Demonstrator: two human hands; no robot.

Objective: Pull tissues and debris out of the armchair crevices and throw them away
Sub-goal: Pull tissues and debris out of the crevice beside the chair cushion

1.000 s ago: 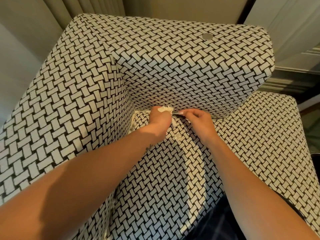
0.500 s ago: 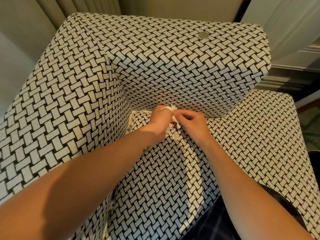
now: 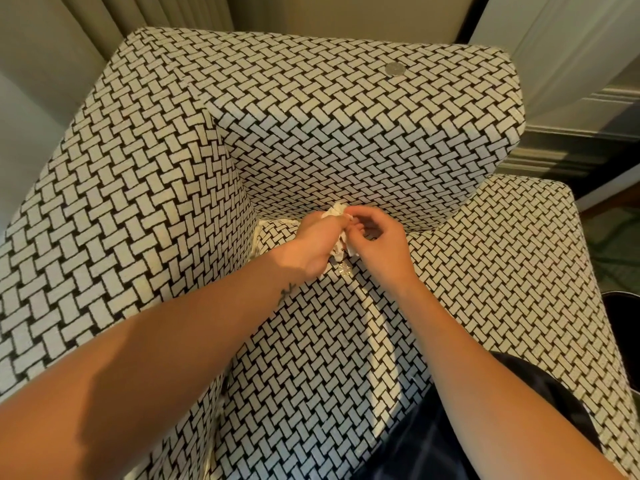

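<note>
Tissue [image 3: 336,209], white and crumpled, fills left hand [image 3: 313,242].

Left hand [image 3: 311,245] and right hand [image 3: 382,252] meet at the armchair [image 3: 138,202] far crevice, tissue [image 3: 335,210] between them, coin [image 3: 345,270] just nearer.

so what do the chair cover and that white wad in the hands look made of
Armchair: woven upholstery fabric, matte, judging by the black-and-cream basket-weave pattern and the soft rounded edges. Tissue wad, held between the left hand and the right hand: probably thin paper tissue, since it is white, matte and finely crumpled.
</note>
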